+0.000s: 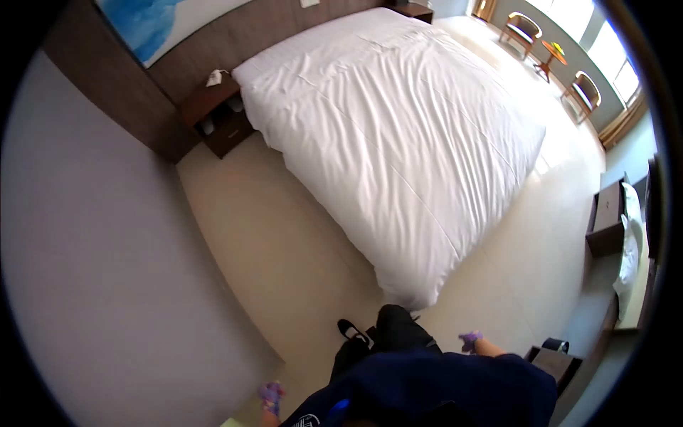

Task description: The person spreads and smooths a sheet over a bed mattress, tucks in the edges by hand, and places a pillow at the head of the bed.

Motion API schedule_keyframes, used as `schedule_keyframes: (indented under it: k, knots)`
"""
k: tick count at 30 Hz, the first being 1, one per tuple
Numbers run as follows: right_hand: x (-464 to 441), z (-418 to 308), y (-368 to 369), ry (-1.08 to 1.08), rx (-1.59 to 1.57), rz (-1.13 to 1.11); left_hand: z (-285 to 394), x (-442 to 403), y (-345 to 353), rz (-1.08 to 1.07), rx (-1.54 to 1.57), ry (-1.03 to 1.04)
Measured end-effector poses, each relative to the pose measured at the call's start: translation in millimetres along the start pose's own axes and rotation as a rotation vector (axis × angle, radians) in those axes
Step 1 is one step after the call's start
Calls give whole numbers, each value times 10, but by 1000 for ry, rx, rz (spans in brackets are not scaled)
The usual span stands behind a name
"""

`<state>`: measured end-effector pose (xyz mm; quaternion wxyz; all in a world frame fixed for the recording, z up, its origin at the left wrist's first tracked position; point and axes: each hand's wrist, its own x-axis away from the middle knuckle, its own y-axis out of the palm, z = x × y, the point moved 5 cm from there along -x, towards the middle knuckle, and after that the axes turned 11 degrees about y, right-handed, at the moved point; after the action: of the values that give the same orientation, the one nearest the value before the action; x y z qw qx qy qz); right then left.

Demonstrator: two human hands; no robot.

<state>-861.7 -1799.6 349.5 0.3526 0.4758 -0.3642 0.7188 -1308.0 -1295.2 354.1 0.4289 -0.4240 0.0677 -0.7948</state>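
Observation:
My left hand (271, 393), in a patterned purple covering, hangs low beside the grey wall at the bottom left. On the other side of my body, my right hand (469, 341) has a similar purple covering and is over the floor. Both hands are small and blurred, so their finger positions and anything in them cannot be made out. Ahead, a large bed (384, 135) is spread with a wrinkled white cover, whose near corner hangs down close to my knee. Neither hand touches the bed.
A brown nightstand (213, 107) with a white item on top stands by the headboard. Two chairs (521, 32) and a small round table (551, 53) are near the window. White pillows (627, 263) lie along the right wall, and the grey wall (107, 249) borders the left.

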Motion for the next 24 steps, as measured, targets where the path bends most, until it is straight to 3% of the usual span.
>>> schedule_keyframes:
  k: [3,4,6,11,12,14,15,16,18,19,21,24]
  knots:
    - [-119,-545,308,-71,-318,-46,1088,-927,-546,18,-51,84]
    - [-232,-711,442,-100,-435,-58,1833,-1058,-641,1,-115,168]
    - [-505,-1014,473,11,-763,-198,2407,-1806,-790,-49,-52,263]
    - [-191,-2146,-867,-319,-215,626,3365,-2800,-1149,-99,39,309]
    - [3,-2372,-1263,-155,-792,281,3324,-2749,-1276,-128,-12,259]
    - [112,-2953,-2233,-297,-385,454,3258,-2885,-1470,-181,-7,112]
    - [-69,-3129,-2568,-132,-745,136,3017,-2853,-1566,-204,35,-8]
    - [502,-3404,-3338,-285,-503,437,2778,-2837,-1658,-215,49,-100]
    - [-292,-3747,-3969,-189,-831,397,2383,-2812,-1832,-210,19,-241]
    - [-524,-3918,-4337,-368,-1020,478,2271,-2846,-1909,-212,5,-299]
    - [271,-4319,-5410,-313,-1699,93,2150,-3031,-2068,-228,-22,-382]
    - [298,-4769,-6161,-234,-1775,154,2424,-3843,-2339,-281,-93,-366]
